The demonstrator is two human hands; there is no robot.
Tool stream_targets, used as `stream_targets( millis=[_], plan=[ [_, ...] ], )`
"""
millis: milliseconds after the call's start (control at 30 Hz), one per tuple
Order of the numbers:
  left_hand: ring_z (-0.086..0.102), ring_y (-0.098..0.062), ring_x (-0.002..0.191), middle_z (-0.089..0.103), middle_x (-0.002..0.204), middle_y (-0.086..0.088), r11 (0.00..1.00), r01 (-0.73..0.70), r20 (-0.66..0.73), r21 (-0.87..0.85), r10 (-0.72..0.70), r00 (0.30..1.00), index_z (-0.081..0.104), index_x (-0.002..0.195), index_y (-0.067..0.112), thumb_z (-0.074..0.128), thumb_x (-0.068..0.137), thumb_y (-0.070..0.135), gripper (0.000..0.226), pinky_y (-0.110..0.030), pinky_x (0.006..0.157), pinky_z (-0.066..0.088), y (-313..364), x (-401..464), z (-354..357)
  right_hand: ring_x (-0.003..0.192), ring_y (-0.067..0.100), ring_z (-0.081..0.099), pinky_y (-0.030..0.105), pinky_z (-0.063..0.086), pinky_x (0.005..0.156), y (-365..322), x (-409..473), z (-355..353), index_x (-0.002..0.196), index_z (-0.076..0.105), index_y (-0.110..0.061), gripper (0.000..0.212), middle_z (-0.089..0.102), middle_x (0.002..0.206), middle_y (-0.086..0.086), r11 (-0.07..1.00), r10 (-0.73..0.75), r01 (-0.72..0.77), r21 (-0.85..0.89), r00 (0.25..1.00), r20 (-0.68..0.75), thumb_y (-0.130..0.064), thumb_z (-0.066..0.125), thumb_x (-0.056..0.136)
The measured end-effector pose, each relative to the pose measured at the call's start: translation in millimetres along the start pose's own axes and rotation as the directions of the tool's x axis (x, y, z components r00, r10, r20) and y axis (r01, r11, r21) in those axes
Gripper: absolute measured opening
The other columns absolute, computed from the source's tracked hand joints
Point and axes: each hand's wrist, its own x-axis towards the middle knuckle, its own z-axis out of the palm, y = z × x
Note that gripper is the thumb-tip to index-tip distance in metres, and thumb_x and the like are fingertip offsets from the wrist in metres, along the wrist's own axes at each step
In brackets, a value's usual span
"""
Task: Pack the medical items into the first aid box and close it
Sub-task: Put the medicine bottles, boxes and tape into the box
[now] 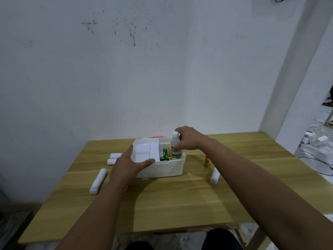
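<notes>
A white first aid box (167, 168) stands open in the middle of the wooden table. A white divider tray (146, 150) fills its left part, and a green packet (164, 155) and something yellow show in the right part. My right hand (187, 139) grips a white bottle with a green label (175, 147), held upright in the box's right side. My left hand (128, 165) holds the box's front left corner, thumb on the rim. White rolls lie outside: two (114, 158) left of the box, a long one (98, 181) at front left, another (215, 175) at right.
A small orange-yellow bottle (206, 161) stands right of the box, partly behind my right forearm. The table (180, 199) meets a white wall at the back. Cables and white debris lie on the floor at far right. The lid's red part (157, 136) shows behind the box.
</notes>
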Motion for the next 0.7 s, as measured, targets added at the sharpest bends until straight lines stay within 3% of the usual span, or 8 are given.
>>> stream_targets(
  millis=[167, 267, 500, 600, 700],
  plan=[
    [0.051, -0.027, 0.135, 0.052, 0.153, 0.000, 1.000, -0.010, 0.002, 0.007, 0.010, 1.000, 0.030, 0.161, 0.033, 0.057, 0.037, 0.104, 0.145, -0.045, 0.092, 0.056, 1, -1, 0, 0.096, 0.017, 0.060, 0.038, 0.057, 0.082, -3, -1, 14, 0.107, 0.067, -0.022, 0.041, 0.061, 0.107, -0.005, 0.991, -0.020, 0.016, -0.134, 1.000, -0.024, -0.024, 0.086, 0.071],
    [0.049, -0.028, 0.137, 0.049, 0.156, -0.001, 1.000, -0.005, 0.010, 0.003, 0.005, 1.000, 0.027, 0.162, 0.032, 0.061, 0.041, 0.100, 0.142, -0.046, 0.094, 0.055, 1, -1, 1, 0.098, 0.018, 0.059, 0.039, 0.057, 0.084, -5, 1, 17, 0.101, 0.068, -0.022, 0.034, 0.062, 0.107, -0.003, 0.982, -0.027, 0.023, -0.189, 0.999, -0.018, -0.021, 0.084, 0.071],
    [0.050, -0.028, 0.136, 0.049, 0.156, -0.001, 1.000, 0.008, 0.011, 0.025, -0.009, 1.000, 0.027, 0.162, 0.033, 0.052, 0.034, 0.106, 0.149, -0.045, 0.090, 0.055, -1, 1, 1, 0.090, 0.019, 0.056, 0.035, 0.053, 0.075, -8, 3, 24, 0.097, 0.065, -0.019, 0.027, 0.064, 0.097, -0.002, 0.942, -0.104, 0.084, -0.324, 0.994, -0.045, -0.016, 0.080, 0.075],
    [0.051, -0.028, 0.135, 0.051, 0.155, -0.001, 1.000, -0.008, 0.012, 0.017, 0.008, 1.000, 0.028, 0.161, 0.033, 0.062, 0.045, 0.099, 0.138, -0.044, 0.089, 0.055, 0, 0, 1, 0.096, 0.018, 0.059, 0.037, 0.056, 0.079, -7, 1, 25, 0.105, 0.064, -0.024, 0.035, 0.065, 0.104, -0.004, 0.943, -0.093, 0.076, -0.325, 0.995, -0.037, -0.027, 0.081, 0.074],
    [0.051, -0.028, 0.134, 0.052, 0.154, -0.001, 1.000, -0.018, 0.003, 0.011, 0.018, 1.000, 0.030, 0.161, 0.033, 0.069, 0.053, 0.092, 0.129, -0.042, 0.087, 0.054, 0, 0, 2, 0.096, 0.014, 0.061, 0.036, 0.055, 0.082, -3, -4, 11, 0.112, 0.066, -0.027, 0.039, 0.068, 0.105, -0.007, 0.983, -0.068, 0.043, -0.179, 0.988, -0.137, -0.050, 0.076, 0.082]
  ],
)
